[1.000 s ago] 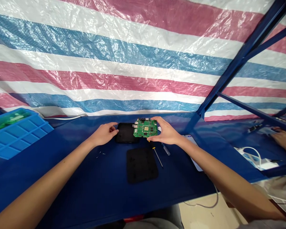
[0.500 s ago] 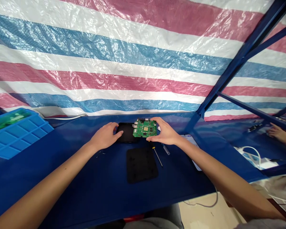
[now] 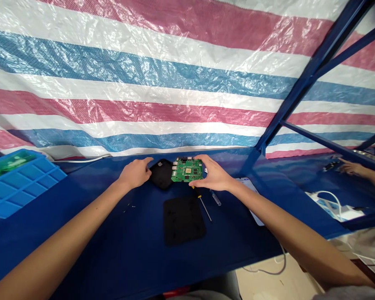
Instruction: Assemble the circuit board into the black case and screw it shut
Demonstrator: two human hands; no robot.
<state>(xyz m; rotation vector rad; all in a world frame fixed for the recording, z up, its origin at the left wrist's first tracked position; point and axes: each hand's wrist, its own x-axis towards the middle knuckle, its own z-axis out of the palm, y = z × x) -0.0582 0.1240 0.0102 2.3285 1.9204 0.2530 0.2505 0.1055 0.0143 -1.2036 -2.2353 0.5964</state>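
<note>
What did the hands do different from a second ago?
The left hand moved right onto the black case, took hold of it and turned it, so a corner now points toward the person. The right hand kept holding the green board beside the case. The black pad, screwdriver and blue tray stayed put.

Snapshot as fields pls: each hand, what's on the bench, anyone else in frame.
left hand: grips the edge of the black case, which sits tilted
right hand: holds the green board by its right side, next to the case
table: blue; black cover lies flat, nearer the camera than the hands
tool: screwdriver on the table, right of the cover
left edge: blue tray
other person: a hand at far right, on the next bench
</note>
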